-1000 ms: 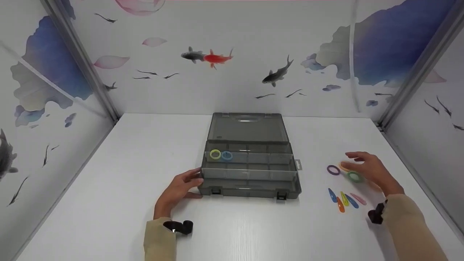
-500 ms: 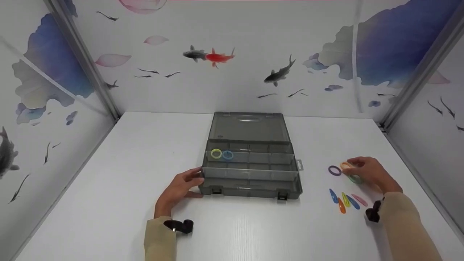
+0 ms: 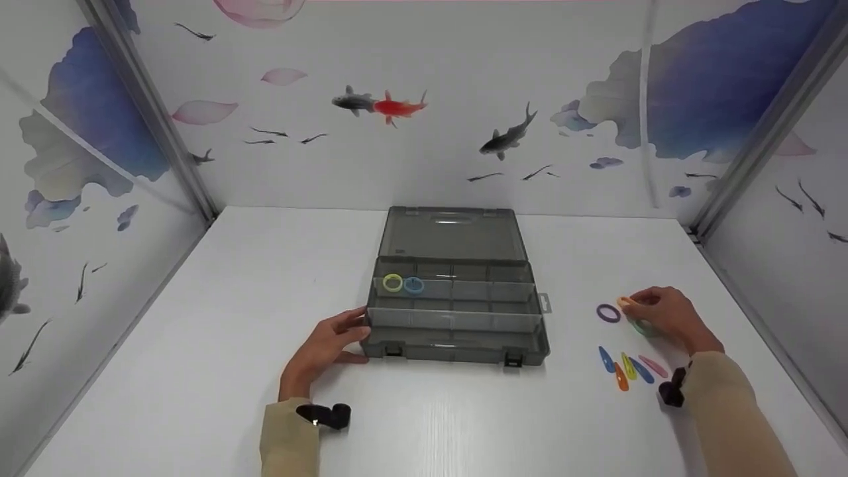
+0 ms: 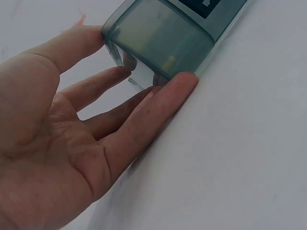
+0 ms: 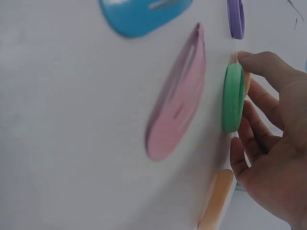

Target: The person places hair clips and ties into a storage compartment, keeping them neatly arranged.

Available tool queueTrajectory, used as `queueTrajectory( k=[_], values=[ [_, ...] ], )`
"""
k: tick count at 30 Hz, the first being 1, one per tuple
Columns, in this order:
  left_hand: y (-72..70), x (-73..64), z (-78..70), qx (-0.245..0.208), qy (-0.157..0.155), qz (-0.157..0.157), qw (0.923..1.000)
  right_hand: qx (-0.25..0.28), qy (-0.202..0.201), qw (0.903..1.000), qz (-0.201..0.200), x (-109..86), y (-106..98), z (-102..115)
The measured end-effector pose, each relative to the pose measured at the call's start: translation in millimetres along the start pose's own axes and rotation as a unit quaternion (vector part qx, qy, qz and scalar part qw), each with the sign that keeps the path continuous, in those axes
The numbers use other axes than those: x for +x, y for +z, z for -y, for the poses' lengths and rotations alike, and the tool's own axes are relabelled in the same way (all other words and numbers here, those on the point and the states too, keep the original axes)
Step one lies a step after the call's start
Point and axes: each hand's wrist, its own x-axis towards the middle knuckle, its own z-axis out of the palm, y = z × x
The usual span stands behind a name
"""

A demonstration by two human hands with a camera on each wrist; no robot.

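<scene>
My left hand point(image 3: 324, 341) rests its fairly straight fingertips against the left front corner of a grey translucent compartment box point(image 3: 457, 343), whose lid point(image 3: 454, 233) lies back. A yellow hair tie point(image 3: 392, 283) and a blue hair tie point(image 3: 414, 285) sit side by side in its back left compartments. At the right, my right hand point(image 3: 672, 318) pinches an orange hair tie point(image 3: 624, 303) between thumb and fingers. A green hair tie point(image 5: 233, 98) is just in front of that one in the right wrist view. A purple hair tie point(image 3: 608, 313) lies left of the hand.
Several snap hair clips lie nearer the person, among them a pink clip point(image 3: 653, 366) and an orange clip point(image 3: 621, 377). Another orange piece point(image 5: 217, 199) lies beneath the right hand. Printed walls point(image 3: 430, 165) bound the white table point(image 3: 424, 424).
My right hand has lowered and moved slightly left, its thumb and fingers closing on the orange hair tie. The left hand stays at the box corner.
</scene>
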Motion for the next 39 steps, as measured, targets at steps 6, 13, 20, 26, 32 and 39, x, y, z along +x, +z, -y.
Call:
queueTrajectory(
  k=[6, 13, 20, 26, 32, 39],
  values=[
    [-0.1, 1.1, 1.6, 0.000, -0.002, 0.000, 1.0000, 0.007, 0.008, 0.9999, -0.011, 1.5, 1, 3],
    [-0.3, 1.8, 2.3, -0.002, -0.002, -0.001, 1.0000, 0.017, 0.007, 0.9997, -0.015, -1.0, -2, 14],
    [0.0, 3.2, 3.7, 0.000, -0.003, -0.005, 1.0000, -0.006, -0.020, 0.9987, -0.046, -2.1, -7, 32],
    [-0.4, 3.2, 4.4, 0.000, -0.006, -0.015, 0.9999, -0.020, -0.055, 0.9967, -0.057, 0.5, -12, 51],
    [-0.2, 3.9, 5.1, 0.000, -0.006, -0.013, 0.9999, -0.018, -0.086, 0.9946, -0.056, 1.8, -10, 75],
    [0.5, 2.2, 4.5, -0.004, -0.007, -0.010, 0.9999, -0.016, -0.107, 0.9927, -0.053, 9.2, 0, 104]
  ],
)
